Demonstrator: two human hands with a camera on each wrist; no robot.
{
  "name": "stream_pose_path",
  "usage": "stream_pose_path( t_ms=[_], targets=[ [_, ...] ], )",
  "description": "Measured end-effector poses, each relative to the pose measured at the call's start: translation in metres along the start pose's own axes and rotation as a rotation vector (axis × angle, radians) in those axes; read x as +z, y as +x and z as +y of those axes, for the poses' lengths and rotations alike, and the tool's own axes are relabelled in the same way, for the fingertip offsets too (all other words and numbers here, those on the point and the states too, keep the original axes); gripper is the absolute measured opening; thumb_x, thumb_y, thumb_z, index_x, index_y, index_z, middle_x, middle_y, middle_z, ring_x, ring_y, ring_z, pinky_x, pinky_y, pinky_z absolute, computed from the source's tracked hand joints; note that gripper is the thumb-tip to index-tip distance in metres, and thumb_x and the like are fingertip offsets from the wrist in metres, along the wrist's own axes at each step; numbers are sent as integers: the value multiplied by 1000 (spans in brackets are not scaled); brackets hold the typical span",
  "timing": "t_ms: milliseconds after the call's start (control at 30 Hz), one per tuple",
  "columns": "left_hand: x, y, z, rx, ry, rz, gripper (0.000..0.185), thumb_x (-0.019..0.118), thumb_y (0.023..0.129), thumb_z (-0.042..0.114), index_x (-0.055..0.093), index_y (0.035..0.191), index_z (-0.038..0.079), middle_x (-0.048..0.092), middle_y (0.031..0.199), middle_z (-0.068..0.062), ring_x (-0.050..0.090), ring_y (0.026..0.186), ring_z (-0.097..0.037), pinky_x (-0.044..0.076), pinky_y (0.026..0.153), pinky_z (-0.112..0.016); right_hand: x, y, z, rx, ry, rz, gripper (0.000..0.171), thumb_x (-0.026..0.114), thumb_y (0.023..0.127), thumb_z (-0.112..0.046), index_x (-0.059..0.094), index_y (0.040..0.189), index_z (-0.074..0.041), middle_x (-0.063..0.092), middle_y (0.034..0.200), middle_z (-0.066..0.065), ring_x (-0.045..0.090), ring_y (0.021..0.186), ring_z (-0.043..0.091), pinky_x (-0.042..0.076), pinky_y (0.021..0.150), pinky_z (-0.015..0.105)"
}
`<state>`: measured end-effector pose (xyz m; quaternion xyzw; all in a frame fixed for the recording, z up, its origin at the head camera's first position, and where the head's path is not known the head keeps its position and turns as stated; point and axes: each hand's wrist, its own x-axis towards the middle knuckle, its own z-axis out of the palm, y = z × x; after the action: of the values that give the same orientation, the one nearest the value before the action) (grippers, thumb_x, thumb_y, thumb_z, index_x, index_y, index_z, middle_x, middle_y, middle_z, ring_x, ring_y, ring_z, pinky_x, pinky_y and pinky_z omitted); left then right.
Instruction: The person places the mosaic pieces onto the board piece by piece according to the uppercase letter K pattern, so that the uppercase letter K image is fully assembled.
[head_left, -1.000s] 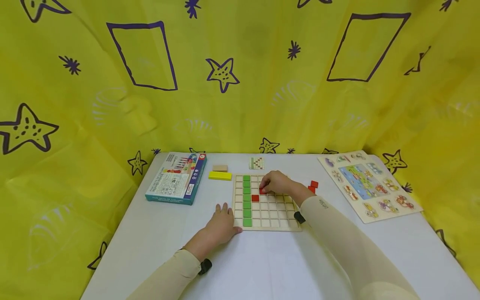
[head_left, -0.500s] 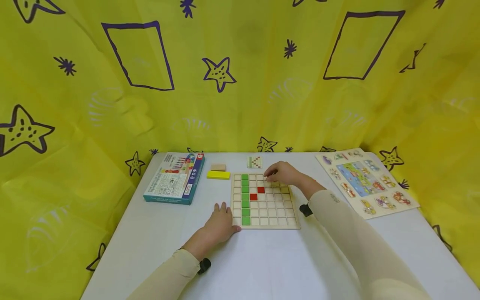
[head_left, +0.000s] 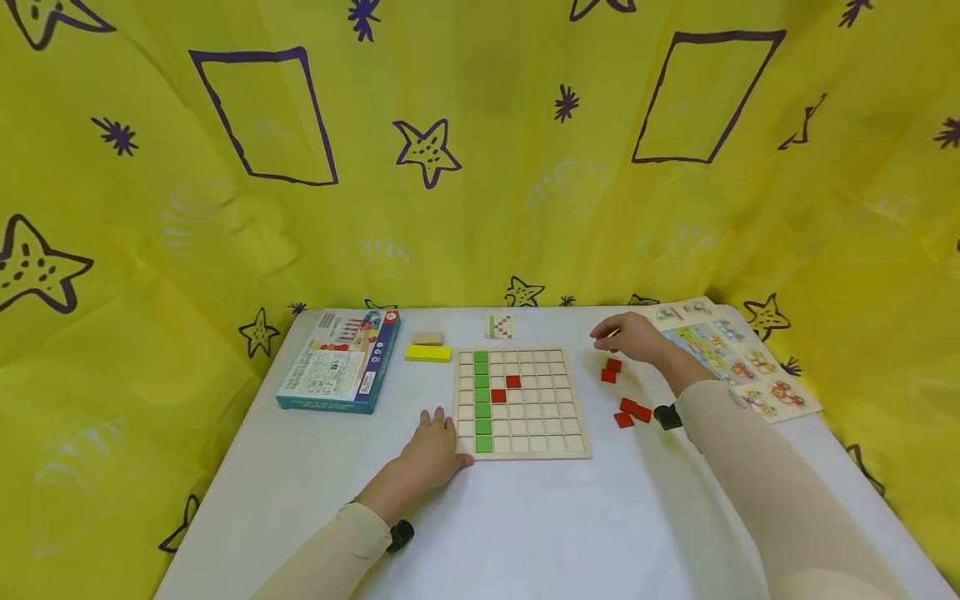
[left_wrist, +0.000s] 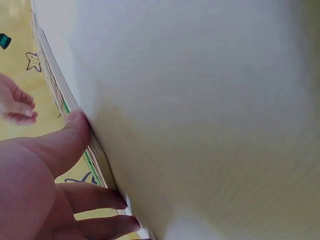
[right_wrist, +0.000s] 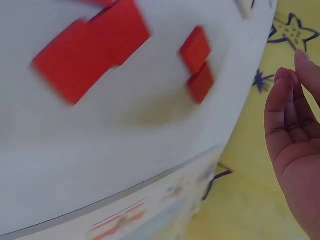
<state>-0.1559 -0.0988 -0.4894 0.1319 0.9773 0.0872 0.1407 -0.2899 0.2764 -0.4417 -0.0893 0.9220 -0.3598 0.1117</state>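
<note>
A: Hands first. Where are they?

B: Left hand (head_left: 435,446) lies flat on the table (head_left: 525,517) at the near left corner of the grid board (head_left: 525,433). Fingers are straight and relaxed, and the thumb touches the board's edge. The left wrist view shows the same: thumb (left_wrist: 75,130) against the board's rim, nothing gripped.

A: And the right one?

B: Right hand (head_left: 630,336) hovers above the table to the right of the board, near the far pair of red tiles (head_left: 611,371). In the right wrist view its fingers (right_wrist: 285,115) are loosely bent and the palm holds nothing.

A: How many red tiles lie loose?

B: Two little groups. One pair sits just below the right hand; another group (head_left: 632,412) lies nearer, beside the person's wrist. Both are well apart from the board.

A: What sits on the board?

B: Green squares (head_left: 482,400) fill one column near its left side. Two red squares (head_left: 506,388) sit just to the right of that column, set diagonally, corner to corner.

A: Anything else on the table?

B: Box (head_left: 339,360) at far left, then a yellow block (head_left: 428,353) with a tan block (head_left: 427,337) behind it. A small card (head_left: 499,326) lies beyond the board. A picture puzzle (head_left: 738,367) lies at the far right, partly behind the right arm. Yellow cloth (head_left: 480,167) with stars hangs all round.
</note>
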Motion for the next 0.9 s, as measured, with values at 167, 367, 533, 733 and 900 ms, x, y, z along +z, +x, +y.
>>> stream_pose_path(
  t_ms=[167, 367, 533, 733, 900],
  targets=[
    [-3, -2, -2, -3, -13, 1, 82, 70, 93, 44, 42, 145, -13, 32, 155, -32, 28, 144, -50, 37, 111, -53, 1, -7, 24, 50, -20, 3, 30, 65, 99, -12, 66, 123, 6, 69, 111, 16, 64, 96, 32, 54, 83, 42],
    [-5, -5, 0, -5, -32, -7, 82, 70, 93, 43, 42, 145, -13, 32, 155, -32, 27, 144, -50, 36, 112, -53, 7, -8, 45, 86, -30, 17, 33, 68, 96, -14, 65, 122, 7, 67, 107, 17, 60, 88, 27, 51, 74, 31],
    [-6, -5, 2, 1, -35, -12, 82, 70, 93, 43, 42, 145, -14, 32, 155, -33, 27, 144, -51, 35, 113, -53, 13, -6, 54, 105, -49, 5, 29, 69, 95, -11, 68, 116, 8, 69, 97, 12, 56, 84, 24, 49, 70, 29],
    [-3, -5, 2, 16, 3, -2, 80, 69, 94, 44, 43, 144, -13, 33, 154, -33, 29, 143, -51, 33, 114, -53, 17, -5, 56, 106, -85, 10, 19, 68, 95, -9, 71, 110, 3, 69, 94, 9, 56, 87, 26, 50, 75, 31],
    [-1, -3, 1, 28, 25, 5, 80, 68, 94, 44, 44, 143, -13, 34, 153, -34, 30, 142, -52, 33, 114, -53, 17, -6, 52, 87, -81, 25, 12, 69, 93, -7, 69, 103, 0, 66, 94, 10, 55, 89, 28, 50, 78, 34]
  ],
)
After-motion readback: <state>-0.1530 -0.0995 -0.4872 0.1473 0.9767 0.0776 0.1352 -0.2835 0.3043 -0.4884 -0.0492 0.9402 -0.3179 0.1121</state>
